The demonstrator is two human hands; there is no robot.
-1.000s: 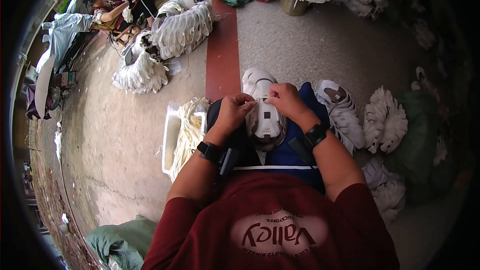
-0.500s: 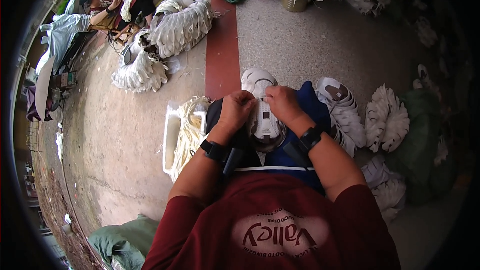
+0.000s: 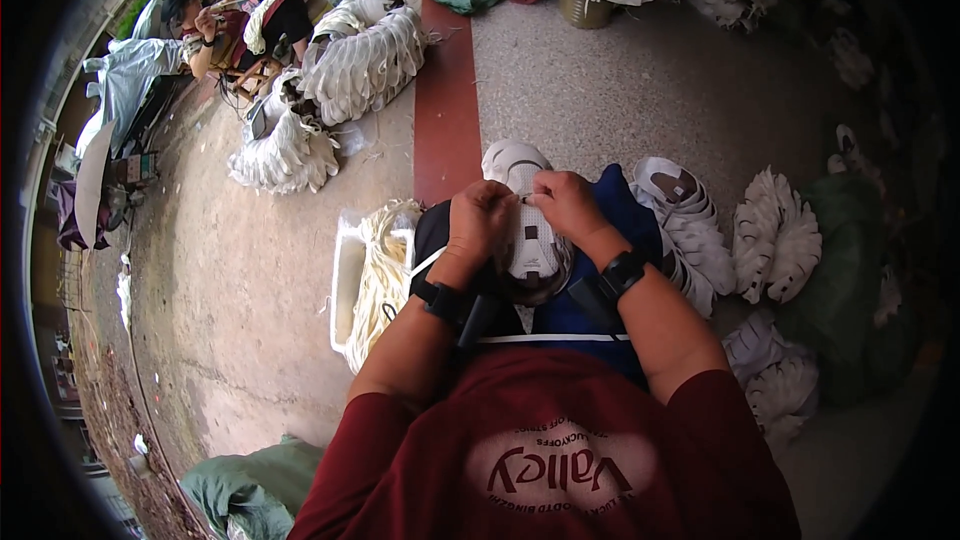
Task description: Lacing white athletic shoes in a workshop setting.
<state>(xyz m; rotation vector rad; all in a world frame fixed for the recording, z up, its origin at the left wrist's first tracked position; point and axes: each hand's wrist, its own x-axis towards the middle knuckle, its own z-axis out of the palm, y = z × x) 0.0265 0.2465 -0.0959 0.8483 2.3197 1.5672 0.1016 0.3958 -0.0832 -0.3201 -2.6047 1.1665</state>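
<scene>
A white shoe upper (image 3: 535, 252) with a dark patch on its tongue lies on my lap, toe pointing away from me. Over its lacing area my left hand (image 3: 480, 218) is closed in a pinch at the left side. A white shoelace (image 3: 428, 262) shows beside the left wrist, and its path into the fingers is partly hidden. Close by, my right hand (image 3: 568, 205) pinches at the right side of the lacing area; what lies between its fingertips is too small to make out. Left of my lap stands a white foam box (image 3: 345, 290) with a bundle of cream laces (image 3: 378, 265).
Strung white shoe uppers (image 3: 690, 225) lie to my right, with another bunch (image 3: 775, 235) beyond. More bunches (image 3: 365, 65) lie far left near a seated person (image 3: 225, 35). A metal can (image 3: 585, 8) stands at the back; a green sack (image 3: 250, 485) sits at lower left.
Both hands stay pinched at the lacing area with only slight finger movement. A white shoelace now shows beside my left wrist. The far person's arms have shifted. The view has moved slightly.
</scene>
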